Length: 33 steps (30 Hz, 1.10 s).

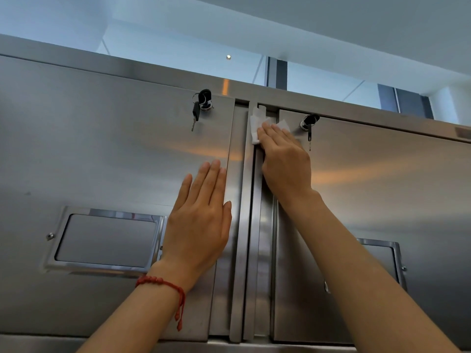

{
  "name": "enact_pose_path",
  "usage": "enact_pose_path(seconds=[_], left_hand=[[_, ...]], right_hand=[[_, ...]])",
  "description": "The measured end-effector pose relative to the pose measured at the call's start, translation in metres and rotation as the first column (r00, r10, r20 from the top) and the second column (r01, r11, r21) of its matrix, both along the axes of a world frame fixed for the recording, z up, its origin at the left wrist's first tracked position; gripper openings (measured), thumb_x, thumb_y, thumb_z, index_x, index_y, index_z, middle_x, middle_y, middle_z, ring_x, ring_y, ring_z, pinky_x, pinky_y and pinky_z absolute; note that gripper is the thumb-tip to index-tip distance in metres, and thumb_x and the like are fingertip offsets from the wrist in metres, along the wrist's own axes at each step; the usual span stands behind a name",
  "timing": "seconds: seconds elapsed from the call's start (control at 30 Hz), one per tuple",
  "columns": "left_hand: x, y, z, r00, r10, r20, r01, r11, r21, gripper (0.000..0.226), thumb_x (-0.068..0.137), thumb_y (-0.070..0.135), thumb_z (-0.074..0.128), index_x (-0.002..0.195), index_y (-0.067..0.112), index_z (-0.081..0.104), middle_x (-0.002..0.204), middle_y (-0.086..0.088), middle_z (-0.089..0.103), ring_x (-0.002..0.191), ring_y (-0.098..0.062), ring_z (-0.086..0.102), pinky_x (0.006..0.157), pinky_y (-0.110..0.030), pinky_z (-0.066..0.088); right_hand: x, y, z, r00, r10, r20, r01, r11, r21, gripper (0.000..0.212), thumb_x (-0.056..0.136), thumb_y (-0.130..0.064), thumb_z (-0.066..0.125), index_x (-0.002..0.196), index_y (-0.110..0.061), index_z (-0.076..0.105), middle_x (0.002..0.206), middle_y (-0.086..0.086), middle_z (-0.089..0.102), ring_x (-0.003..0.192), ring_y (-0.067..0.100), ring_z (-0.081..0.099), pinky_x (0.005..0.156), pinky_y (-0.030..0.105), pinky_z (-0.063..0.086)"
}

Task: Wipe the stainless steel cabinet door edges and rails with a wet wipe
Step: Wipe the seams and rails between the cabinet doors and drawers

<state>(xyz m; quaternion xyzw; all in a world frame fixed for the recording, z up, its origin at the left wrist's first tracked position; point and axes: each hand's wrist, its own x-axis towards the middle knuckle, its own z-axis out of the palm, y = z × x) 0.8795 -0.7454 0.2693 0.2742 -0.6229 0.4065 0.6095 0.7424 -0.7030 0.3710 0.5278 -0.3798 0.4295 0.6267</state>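
Note:
Two stainless steel cabinet doors fill the view, the left door and the right door, with vertical rails between them. My right hand presses a white wet wipe flat against the upper part of the rail by the right door's edge, fingers covering most of the wipe. My left hand lies flat and empty on the left door beside its right edge, fingers pointing up; a red bead bracelet is on that wrist.
Each door has a lock near its top with keys hanging, the left keys and the right key. Recessed rectangular handles sit low on the left door and the right door. Ceiling and glass panels show above the cabinet.

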Motion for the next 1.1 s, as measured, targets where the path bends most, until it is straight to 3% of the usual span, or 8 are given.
enact_pose_path(seconds=[0.23,0.43,0.63,1.1], left_hand=[[0.000,0.000,0.000,1.000,-0.004,0.002,0.004,1.000,0.008,0.054,0.093,0.027,0.028,0.137,-0.002,0.038,0.144,-0.018,0.035,0.135,-0.031,0.031,0.109,-0.050,0.028],[0.000,-0.001,0.000,1.000,-0.005,0.000,0.005,1.000,-0.001,0.054,0.092,0.027,0.029,0.137,-0.002,0.039,0.144,-0.019,0.036,0.134,-0.032,0.032,0.108,-0.051,0.028],[0.001,-0.001,0.000,1.000,-0.005,0.005,0.005,1.000,0.009,0.054,0.092,0.027,0.028,0.137,-0.002,0.038,0.145,-0.018,0.034,0.135,-0.032,0.031,0.108,-0.051,0.029],[0.000,-0.001,0.000,1.000,0.001,0.009,-0.001,1.000,0.012,0.054,0.093,0.027,0.027,0.138,-0.002,0.037,0.145,-0.018,0.033,0.136,-0.031,0.030,0.110,-0.049,0.026]], right_hand=[[-0.002,-0.002,-0.004,1.000,0.003,-0.012,-0.003,1.000,-0.025,0.035,0.081,0.010,0.061,0.116,0.008,0.062,0.118,0.026,0.060,0.111,0.037,0.059,0.101,0.039,0.034],[0.001,0.000,0.008,0.999,-0.018,0.030,0.017,1.000,0.023,0.037,0.089,0.006,0.051,0.125,0.003,0.056,0.130,0.022,0.054,0.123,0.032,0.052,0.106,0.031,0.024],[-0.001,-0.001,0.003,0.999,-0.023,0.030,0.023,1.000,0.014,0.037,0.086,0.009,0.055,0.122,0.004,0.059,0.126,0.022,0.057,0.119,0.033,0.055,0.104,0.032,0.027],[0.002,0.002,0.020,0.996,-0.070,0.062,0.067,0.996,0.060,0.043,0.094,0.003,0.040,0.136,-0.003,0.046,0.142,0.014,0.045,0.133,0.024,0.041,0.112,0.027,0.018]])
